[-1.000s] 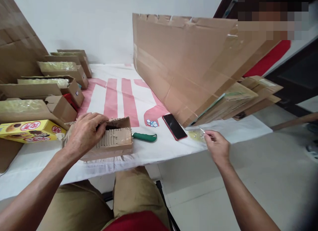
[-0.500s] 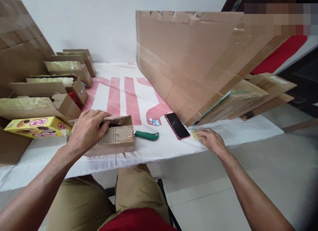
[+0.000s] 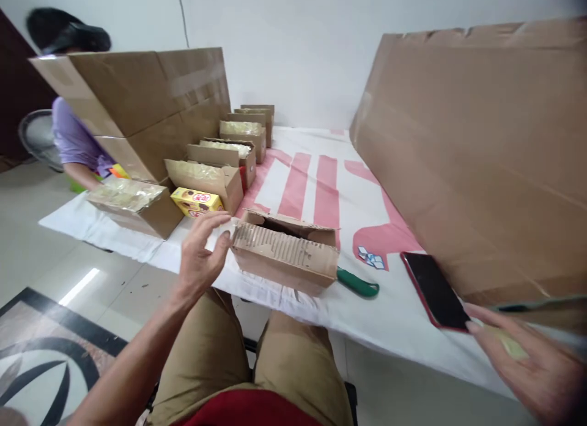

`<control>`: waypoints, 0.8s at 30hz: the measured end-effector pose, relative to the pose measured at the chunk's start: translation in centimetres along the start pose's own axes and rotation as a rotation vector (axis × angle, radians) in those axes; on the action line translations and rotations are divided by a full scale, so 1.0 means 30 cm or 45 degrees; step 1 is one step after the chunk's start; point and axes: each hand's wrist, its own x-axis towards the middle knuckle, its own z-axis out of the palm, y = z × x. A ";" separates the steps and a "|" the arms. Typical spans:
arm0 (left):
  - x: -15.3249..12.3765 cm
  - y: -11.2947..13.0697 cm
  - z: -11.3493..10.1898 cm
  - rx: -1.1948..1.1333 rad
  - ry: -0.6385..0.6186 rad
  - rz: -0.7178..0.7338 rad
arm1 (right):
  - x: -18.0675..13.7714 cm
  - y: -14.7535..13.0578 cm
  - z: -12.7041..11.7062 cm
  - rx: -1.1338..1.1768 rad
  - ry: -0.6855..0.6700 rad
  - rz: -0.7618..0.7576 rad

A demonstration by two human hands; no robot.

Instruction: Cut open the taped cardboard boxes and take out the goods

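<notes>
A small open-topped cardboard box (image 3: 284, 267) with a ridged torn flap stands at the table's front edge. My left hand (image 3: 202, 255) is at its left end, thumb and forefinger apart around a pale, see-through strip that looks like tape (image 3: 230, 227). Past the box's right end a green handle (image 3: 360, 283) sticks out; the rest of that tool is hidden. My right hand (image 3: 527, 359), blurred, has a crumpled yellowish see-through piece (image 3: 512, 345) in its fingers. Its fingertips reach the near corner of a phone (image 3: 433, 291) in a red case.
Several cardboard boxes (image 3: 202, 175) with clear wrapping line the left side, beside a yellow printed carton (image 3: 197, 201). Tall cardboard panels stand left (image 3: 151, 102) and right (image 3: 486, 157). Blue-white stickers (image 3: 371, 258) lie on the cloth. Behind the left panel is a person in a purple sleeve (image 3: 80, 139).
The view has swung left. My left hand has moved off the box's top to its left end. My right hand has lifted the yellowish piece from the cloth.
</notes>
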 end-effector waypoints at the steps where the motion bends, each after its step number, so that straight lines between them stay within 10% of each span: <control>1: -0.027 -0.017 0.015 -0.045 0.011 -0.021 | 0.016 -0.079 0.024 0.101 -0.047 -0.065; 10: -0.095 -0.053 0.130 -0.058 -0.050 0.091 | 0.231 -0.685 0.188 0.357 -0.156 -0.702; 24: -0.094 -0.111 0.177 -0.306 -0.148 -0.153 | 0.185 -0.744 0.241 0.404 -0.262 -0.874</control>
